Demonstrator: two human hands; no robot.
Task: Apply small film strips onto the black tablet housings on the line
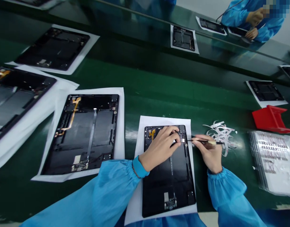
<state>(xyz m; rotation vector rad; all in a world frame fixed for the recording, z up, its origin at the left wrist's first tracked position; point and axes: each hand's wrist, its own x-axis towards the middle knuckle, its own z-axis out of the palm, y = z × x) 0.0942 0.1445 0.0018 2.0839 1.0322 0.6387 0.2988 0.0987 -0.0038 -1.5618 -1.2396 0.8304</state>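
Note:
An opened black tablet housing (163,176) lies on a white sheet (133,201) in front of me, with flat cables and a small board inside. My left hand (160,146) rests over its upper part, fingers bent and drawn together near the upper right corner; whatever they pinch is too small to make out. From the right, my right hand (209,154) grips slim dark tweezers (207,142), their tip pointing left at the housing's right edge. Curled white strips (221,134) lie just beyond my right hand.
More opened tablet housings lie on white sheets at left, the nearest one (102,132) beside mine. A red plastic holder (270,118) and stacked clear trays of small parts (272,160) stand at right. Across the green bench (159,85), a person in blue sleeves (274,30) works.

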